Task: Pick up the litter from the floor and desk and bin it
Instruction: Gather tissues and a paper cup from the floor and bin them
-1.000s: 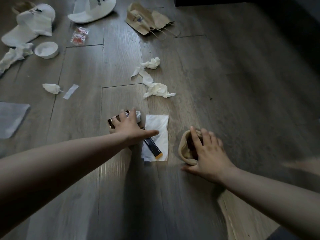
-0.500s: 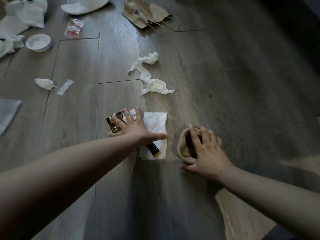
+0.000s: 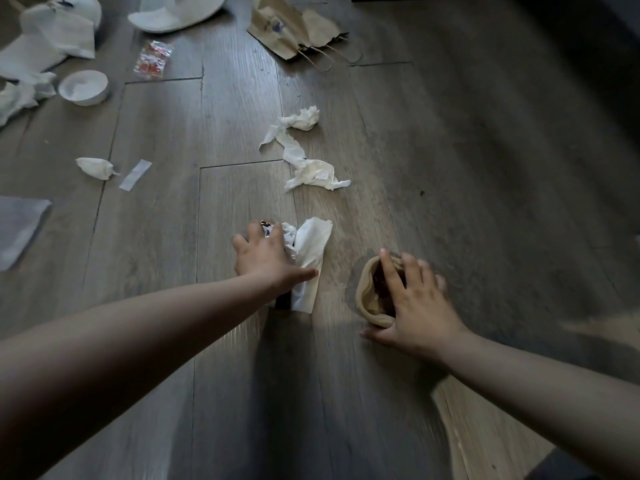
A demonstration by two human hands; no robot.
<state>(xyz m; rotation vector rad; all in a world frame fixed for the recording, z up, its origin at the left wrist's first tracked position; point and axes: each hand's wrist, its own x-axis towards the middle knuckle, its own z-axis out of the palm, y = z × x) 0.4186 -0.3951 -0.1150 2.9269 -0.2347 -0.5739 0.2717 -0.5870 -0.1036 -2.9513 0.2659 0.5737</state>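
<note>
Both hands down on the grey wood-plank floor [image 3: 450, 168], each on its own piece of litter.

Left hand [image 3: 266, 261] has its fingers clenched around a white paper napkin [image 3: 311, 251], bunched with a shiny foil wrapper [image 3: 266, 227] against the floor. Right hand [image 3: 412, 303] lies on a tan crumpled paper cup [image 3: 369, 296], fingers spread over its mouth, thumb at its near edge. Beyond them lie torn white tissue strips [image 3: 304, 157] and a brown paper bag [image 3: 294, 27].

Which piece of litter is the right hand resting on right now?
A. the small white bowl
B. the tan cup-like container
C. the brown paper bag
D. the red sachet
B: the right hand lies over the tan cup-like container on the floor, fingers across its opening.
</note>
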